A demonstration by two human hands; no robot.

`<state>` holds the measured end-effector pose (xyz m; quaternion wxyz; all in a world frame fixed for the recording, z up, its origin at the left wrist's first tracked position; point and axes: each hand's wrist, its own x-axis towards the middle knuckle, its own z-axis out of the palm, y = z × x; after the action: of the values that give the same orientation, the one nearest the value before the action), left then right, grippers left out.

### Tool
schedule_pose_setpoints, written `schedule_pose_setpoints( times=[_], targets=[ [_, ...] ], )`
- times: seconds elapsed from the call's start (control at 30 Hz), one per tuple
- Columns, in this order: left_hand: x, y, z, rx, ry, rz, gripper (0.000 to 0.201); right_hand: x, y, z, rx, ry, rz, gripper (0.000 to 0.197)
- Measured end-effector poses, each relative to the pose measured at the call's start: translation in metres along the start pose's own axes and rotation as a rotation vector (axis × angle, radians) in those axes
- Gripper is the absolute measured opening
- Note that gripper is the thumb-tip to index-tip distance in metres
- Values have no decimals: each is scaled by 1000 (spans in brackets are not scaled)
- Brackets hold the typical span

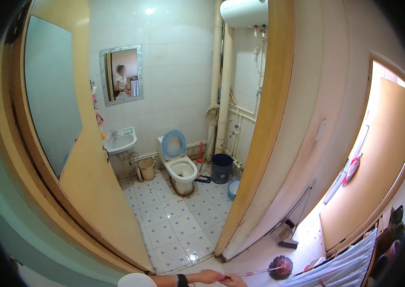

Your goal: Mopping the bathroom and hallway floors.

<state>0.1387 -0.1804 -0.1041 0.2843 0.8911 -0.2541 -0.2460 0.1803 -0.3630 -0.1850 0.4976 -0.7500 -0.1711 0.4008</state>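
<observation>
Both my hands are close together at the bottom edge. My left hand (210, 276), below a black wristband and a white sleeve, is closed around the end of a mop's handle. Beside it, my right hand (233, 281) is also closed on the handle, partly cut off by the lower edge. From my hands the thin pinkish handle runs right to the round mop (280, 267), which has a red centre and a dark grey fringe. The mop head rests on the pale floor outside the bathroom doorway.
Ahead through the doorway are a toilet (183, 168) with its lid raised, a washbasin (120, 140), a dark bucket (221, 168) and a beige bin (147, 169). A yellow door (98, 201) stands open at left. A long-handled dustpan (287, 238) and a curtained rack (341, 268) are at right.
</observation>
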Motion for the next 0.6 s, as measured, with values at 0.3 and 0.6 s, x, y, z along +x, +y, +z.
schedule_pose_setpoints(
  times=[0.3, 0.6],
  targets=[
    [-132, 5, -140, 133, -86, -273, 32, 39, -156, 82, 1521, -475, 384, 25],
    [-60, -14, -35, -33, 127, -171, 35, 25, -37, 81, 789, 32, -155, 13]
  ],
)
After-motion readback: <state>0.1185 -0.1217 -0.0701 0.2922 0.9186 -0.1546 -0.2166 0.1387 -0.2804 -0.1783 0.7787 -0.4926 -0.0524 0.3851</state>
